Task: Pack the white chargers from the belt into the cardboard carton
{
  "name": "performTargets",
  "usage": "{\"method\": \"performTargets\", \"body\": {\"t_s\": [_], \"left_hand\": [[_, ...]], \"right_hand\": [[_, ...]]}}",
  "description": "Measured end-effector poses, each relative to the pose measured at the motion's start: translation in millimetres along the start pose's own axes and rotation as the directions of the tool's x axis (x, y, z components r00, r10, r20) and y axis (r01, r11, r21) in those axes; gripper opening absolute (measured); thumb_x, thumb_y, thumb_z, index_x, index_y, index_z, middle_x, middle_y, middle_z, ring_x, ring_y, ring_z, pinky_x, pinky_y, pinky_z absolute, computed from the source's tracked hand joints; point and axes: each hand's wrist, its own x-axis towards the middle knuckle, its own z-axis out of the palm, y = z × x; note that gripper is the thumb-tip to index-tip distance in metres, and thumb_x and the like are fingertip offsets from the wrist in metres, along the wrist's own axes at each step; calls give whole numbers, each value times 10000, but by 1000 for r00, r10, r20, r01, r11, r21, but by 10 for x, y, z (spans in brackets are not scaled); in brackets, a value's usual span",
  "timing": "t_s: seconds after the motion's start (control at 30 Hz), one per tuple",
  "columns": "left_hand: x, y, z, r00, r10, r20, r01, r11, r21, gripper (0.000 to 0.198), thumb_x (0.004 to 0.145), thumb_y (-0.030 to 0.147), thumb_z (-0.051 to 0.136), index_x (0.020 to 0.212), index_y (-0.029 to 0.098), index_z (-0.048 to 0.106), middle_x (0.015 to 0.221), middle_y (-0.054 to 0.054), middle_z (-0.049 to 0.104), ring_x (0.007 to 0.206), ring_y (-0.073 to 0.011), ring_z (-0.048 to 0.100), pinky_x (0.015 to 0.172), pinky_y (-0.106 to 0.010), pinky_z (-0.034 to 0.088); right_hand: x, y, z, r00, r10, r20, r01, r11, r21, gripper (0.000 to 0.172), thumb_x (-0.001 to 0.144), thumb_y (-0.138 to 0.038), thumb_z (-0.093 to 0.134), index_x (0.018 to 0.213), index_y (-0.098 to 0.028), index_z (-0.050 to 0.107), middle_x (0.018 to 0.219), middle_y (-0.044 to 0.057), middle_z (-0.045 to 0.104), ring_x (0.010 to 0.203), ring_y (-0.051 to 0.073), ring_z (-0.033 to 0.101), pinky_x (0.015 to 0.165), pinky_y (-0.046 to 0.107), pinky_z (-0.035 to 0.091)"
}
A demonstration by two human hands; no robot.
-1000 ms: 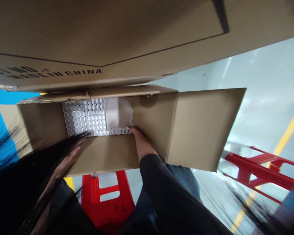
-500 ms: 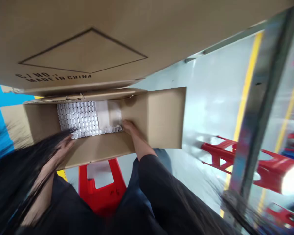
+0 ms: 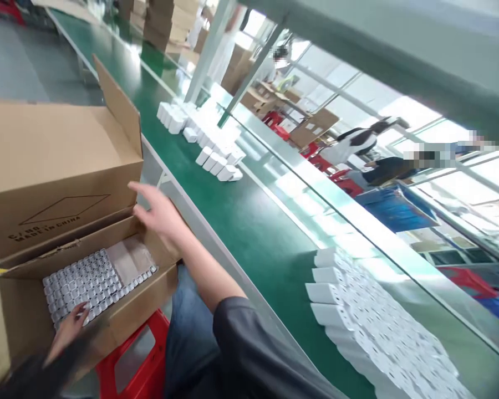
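An open cardboard box (image 3: 125,321) holds tight rows of small whitish pieces (image 3: 83,280) with clear-looking tops. Their kind is hard to make out. A single row runs along the front wall, beside a bare patch of the box's bottom (image 3: 128,260). My left hand (image 3: 69,327) is inside the box, thumb and fingers apart, touching the front pieces. Whether it grips one I cannot see. Over the box's right end, my right hand (image 3: 160,213) is raised with fingers spread, holding nothing and slightly blurred.
Another carton (image 3: 58,166) stands behind the box, flap raised. To the right runs a green conveyor belt (image 3: 249,221) bearing white boxes (image 3: 218,160) and a large block of white boxes (image 3: 382,327). A red stool (image 3: 149,338) is below. People work beyond the metal frame (image 3: 208,50).
The view has swung right and up, bringing the conveyor belt into sight. My right hand has come up out of the box. My left hand remains at the front pieces.
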Motion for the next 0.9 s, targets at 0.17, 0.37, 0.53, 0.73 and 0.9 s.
{"method": "performTargets", "body": {"t_s": [0.17, 0.37, 0.53, 0.73, 0.9], "left_hand": [[-341, 240, 333, 994, 24, 106, 3, 969, -246, 391, 722, 501, 441, 965, 268, 638, 931, -59, 763, 907, -294, 730, 893, -379, 552], [-650, 357, 503, 992, 125, -7, -124, 972, -201, 473, 768, 556, 410, 1042, 257, 654, 1099, -84, 734, 1129, -310, 658, 1011, -388, 507], [-563, 385, 380, 999, 10, 36, -1, 973, -233, 432, 746, 519, 407, 1004, 253, 631, 981, -83, 751, 1067, -322, 685, 993, -419, 519], [-449, 410, 436, 998, 30, 56, -14, 963, -270, 395, 742, 510, 417, 1007, 286, 607, 965, -65, 757, 1016, -312, 702, 976, -437, 522], [-456, 372, 534, 999, 27, 26, -19, 961, -277, 386, 761, 496, 418, 1015, 289, 622, 953, -55, 757, 1008, -311, 703, 960, -426, 525]], "right_hand": [[126, 870, -1327, 824, 346, -450, -509, 801, -316, 754, 786, -128, 482, 1509, -107, 266, 1544, 156, 290, 1453, 283, 225, 1202, 497, 225], [-391, 1773, -1778, 716, 582, -386, -694, 650, -309, 592, 810, -149, 491, 1399, -108, 447, 1462, 168, 428, 1373, 293, 350, 1158, 480, 289], [-828, 1837, -1819, 506, 576, -641, -759, 651, -14, 468, 841, -202, 443, 1296, -135, 533, 1340, 150, 530, 1243, 250, 483, 1105, 443, 365], [-673, 1262, -2007, 437, 669, -601, -136, 709, 692, 533, 929, -575, 312, 1304, -241, 489, 1184, 82, 604, 895, 155, 656, 679, 270, 576], [-614, 331, -1704, 731, 638, -243, -8, 364, 931, 434, 937, -584, 336, 1134, -295, 594, 1184, 32, 655, 725, 92, 620, 456, 138, 473]]}}
